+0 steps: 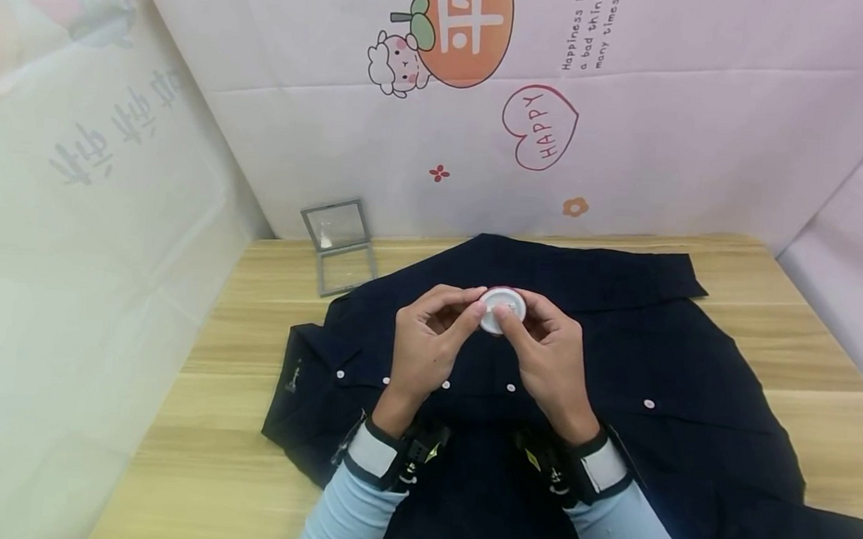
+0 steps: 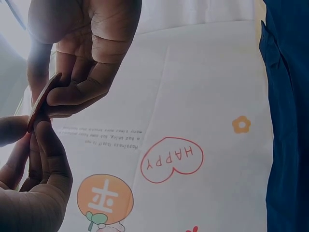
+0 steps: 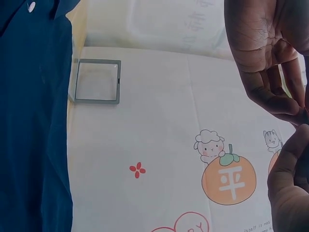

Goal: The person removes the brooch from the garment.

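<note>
Both hands pinch a small round badge [image 1: 502,310] over the shirt, its white back turned up and a red edge showing. My left hand [image 1: 428,340] holds its left rim between thumb and fingers. With its thumb on the white back, my right hand [image 1: 554,366] grips the other side. In the left wrist view the badge [image 2: 42,102] appears edge-on as a thin disc between the fingertips. Beneath the hands a dark navy shirt [image 1: 666,353] lies spread out, collar to the left, with several white buttons down its front.
A clear case with a grey frame [image 1: 344,249] stands with its lid up at the table's back left. The wooden table [image 1: 204,404] meets a printed white cloth [image 1: 320,145] behind, and pale cloth sides [image 1: 85,279] flank it.
</note>
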`<state>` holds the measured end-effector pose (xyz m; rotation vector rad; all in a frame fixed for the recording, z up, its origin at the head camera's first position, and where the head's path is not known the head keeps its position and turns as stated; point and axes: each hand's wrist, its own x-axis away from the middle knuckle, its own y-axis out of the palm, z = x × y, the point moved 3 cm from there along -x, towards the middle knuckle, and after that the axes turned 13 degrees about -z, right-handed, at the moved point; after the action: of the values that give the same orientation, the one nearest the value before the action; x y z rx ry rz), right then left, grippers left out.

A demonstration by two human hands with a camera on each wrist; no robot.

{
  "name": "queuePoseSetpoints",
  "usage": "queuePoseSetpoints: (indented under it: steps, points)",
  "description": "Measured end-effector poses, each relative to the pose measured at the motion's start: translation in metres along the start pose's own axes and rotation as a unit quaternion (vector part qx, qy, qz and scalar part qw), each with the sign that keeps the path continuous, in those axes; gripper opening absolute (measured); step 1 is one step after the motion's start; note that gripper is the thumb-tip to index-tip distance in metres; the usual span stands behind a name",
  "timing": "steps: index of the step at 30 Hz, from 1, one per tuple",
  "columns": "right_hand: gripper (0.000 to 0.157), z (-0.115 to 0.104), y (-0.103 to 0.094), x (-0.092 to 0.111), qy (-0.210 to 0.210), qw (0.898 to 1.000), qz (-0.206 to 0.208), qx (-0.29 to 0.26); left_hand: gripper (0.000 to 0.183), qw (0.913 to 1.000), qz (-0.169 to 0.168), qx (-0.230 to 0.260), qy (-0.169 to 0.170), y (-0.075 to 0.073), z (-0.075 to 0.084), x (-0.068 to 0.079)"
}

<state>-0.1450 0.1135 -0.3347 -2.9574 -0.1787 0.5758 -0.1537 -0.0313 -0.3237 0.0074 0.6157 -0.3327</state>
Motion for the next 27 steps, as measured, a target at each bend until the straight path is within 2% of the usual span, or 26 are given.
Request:
queuePoseSetpoints:
  steps: [12, 27]
  points:
    - [0.027, 0.001, 0.0021, -0.0005, -0.009, 1.0, 0.015, 0.021, 0.018, 1.0, 0.003, -0.001, -0.004, -0.0005, -0.0007, 0.0001]
    - [0.025, 0.0036, 0.0008, -0.0005, -0.02, 0.999, 0.014, 0.024, 0.018, 1.0, 0.004, -0.002, -0.009, 0.0001, -0.0022, -0.0003]
